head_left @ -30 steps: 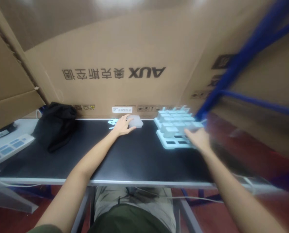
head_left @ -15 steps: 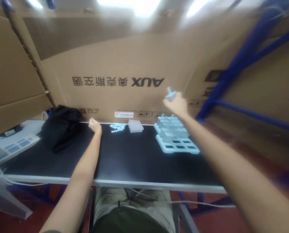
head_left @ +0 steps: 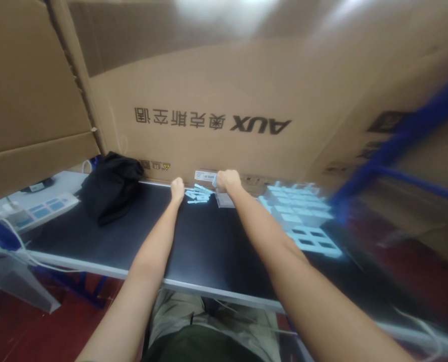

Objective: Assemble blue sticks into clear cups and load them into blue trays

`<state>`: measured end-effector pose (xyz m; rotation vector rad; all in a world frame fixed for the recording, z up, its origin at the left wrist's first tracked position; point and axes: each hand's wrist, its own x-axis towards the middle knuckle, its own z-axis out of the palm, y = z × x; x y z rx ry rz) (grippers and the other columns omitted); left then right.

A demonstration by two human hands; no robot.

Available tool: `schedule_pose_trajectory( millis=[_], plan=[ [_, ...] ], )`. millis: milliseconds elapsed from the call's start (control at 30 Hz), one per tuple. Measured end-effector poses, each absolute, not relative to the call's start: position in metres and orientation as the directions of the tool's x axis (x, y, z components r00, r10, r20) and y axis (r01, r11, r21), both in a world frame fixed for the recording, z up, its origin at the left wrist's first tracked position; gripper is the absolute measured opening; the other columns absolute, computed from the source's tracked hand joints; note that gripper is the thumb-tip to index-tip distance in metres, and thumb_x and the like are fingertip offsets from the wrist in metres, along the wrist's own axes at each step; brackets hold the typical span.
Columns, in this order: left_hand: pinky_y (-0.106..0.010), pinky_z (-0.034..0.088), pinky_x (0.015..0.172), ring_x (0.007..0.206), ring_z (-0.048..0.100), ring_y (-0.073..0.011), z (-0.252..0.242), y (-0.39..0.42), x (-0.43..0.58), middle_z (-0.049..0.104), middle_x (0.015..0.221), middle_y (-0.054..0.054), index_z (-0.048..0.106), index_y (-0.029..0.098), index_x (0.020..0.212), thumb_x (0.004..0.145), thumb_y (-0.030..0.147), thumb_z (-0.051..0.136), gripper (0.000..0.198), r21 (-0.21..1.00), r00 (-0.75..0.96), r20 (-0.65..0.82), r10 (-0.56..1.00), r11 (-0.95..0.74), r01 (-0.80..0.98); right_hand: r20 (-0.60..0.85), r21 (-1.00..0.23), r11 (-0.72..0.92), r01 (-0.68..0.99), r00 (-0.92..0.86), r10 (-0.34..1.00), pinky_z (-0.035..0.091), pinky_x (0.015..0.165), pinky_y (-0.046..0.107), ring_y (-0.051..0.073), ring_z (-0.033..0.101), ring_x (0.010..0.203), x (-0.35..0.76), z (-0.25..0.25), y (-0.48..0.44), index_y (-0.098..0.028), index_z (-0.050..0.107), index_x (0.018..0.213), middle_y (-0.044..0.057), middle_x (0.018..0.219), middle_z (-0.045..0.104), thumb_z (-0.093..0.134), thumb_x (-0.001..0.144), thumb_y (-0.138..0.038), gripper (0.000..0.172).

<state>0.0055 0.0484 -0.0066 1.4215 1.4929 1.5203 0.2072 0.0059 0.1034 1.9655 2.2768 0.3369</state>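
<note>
My left hand (head_left: 177,190) is closed near the back edge of the table, just left of a small pile of light-blue stick-like pieces (head_left: 199,194). What its fingers hold, if anything, is hidden. My right hand (head_left: 229,181) is closed above a clear flat box (head_left: 225,200). A light-blue piece (head_left: 215,180), which looks like a popsicle mould, shows at the left of its fingers; most of it is covered. To the right, several similar popsicle moulds (head_left: 297,203) stand upright in a light-blue rack (head_left: 316,241) with rectangular openings.
A black cloth bundle (head_left: 113,186) lies on the left of the black table (head_left: 205,246). Beside it is a white tray with blue panels (head_left: 50,208). A large cardboard sheet (head_left: 209,75) stands along the back. Blue metal bars (head_left: 408,136) rise at the right.
My right hand has come down and left from above the rack to the clear box, carrying the light-blue piece. The view has shifted; my left hand is now closer to the pile.
</note>
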Motion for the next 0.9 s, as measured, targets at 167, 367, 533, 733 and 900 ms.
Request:
schedule_pose_trajectory(
  millis=[167,367,533,733,900],
  plan=[
    [-0.028,0.031,0.064,0.061,0.044,-0.015,-0.016,0.05,0.011,0.04,0.056,0.003,0.038,0.023,0.061,0.096,0.022,0.046,0.036,0.884,-0.174,0.341,0.924,-0.252,0.395,0.03,0.358,0.162,0.92,-0.184,0.982,0.06,0.099,0.047,0.024,0.068,0.116,0.203,0.101,0.014,-0.016,0.066,0.135,0.012,0.134,0.067,0.07,0.101,-0.044,0.044],
    [-0.027,0.029,0.065,0.064,0.037,-0.0136,-0.016,0.047,0.01,0.035,0.061,0.005,0.031,0.023,0.064,0.091,0.02,0.047,0.032,0.811,-0.151,0.432,0.889,-0.31,0.496,0.088,0.452,0.159,0.878,-0.222,0.971,0.06,0.097,0.046,0.023,0.069,0.113,0.193,0.1,0.019,-0.016,0.067,0.131,0.011,0.129,0.069,0.069,0.102,-0.044,0.04],
    [-0.026,0.03,0.066,0.064,0.036,-0.0129,-0.014,0.038,0.012,0.039,0.063,0.007,0.038,0.023,0.069,0.081,0.022,0.062,0.028,0.701,0.019,0.498,0.867,-0.416,0.58,0.14,0.484,0.16,0.86,-0.257,0.956,0.058,0.091,0.044,0.025,0.07,0.105,0.18,0.091,0.019,-0.01,0.07,0.119,0.014,0.114,0.072,0.065,0.103,-0.045,0.038],
    [-0.028,0.046,0.079,0.085,0.063,-0.0185,-0.017,0.033,0.014,0.074,0.093,0.003,0.067,0.026,0.088,0.069,0.037,0.086,0.029,0.559,0.347,0.458,0.818,-0.569,0.603,0.185,0.49,0.11,0.865,-0.226,0.956,0.058,0.089,0.04,0.02,0.069,0.102,0.19,0.083,0.016,-0.015,0.067,0.125,0.01,0.118,0.07,0.064,0.104,-0.044,0.036],
    [-0.03,0.051,0.089,0.1,0.069,-0.0213,-0.021,0.039,0.014,0.08,0.1,0.001,0.074,0.027,0.089,0.074,0.032,0.086,0.02,0.505,0.436,0.444,0.783,-0.621,0.6,0.212,0.47,0.105,0.876,-0.228,0.95,0.049,0.08,0.04,0.031,0.071,0.102,0.216,0.089,0.01,-0.002,0.067,0.114,0.027,0.108,0.07,0.047,0.101,-0.015,0.027]
  ],
)
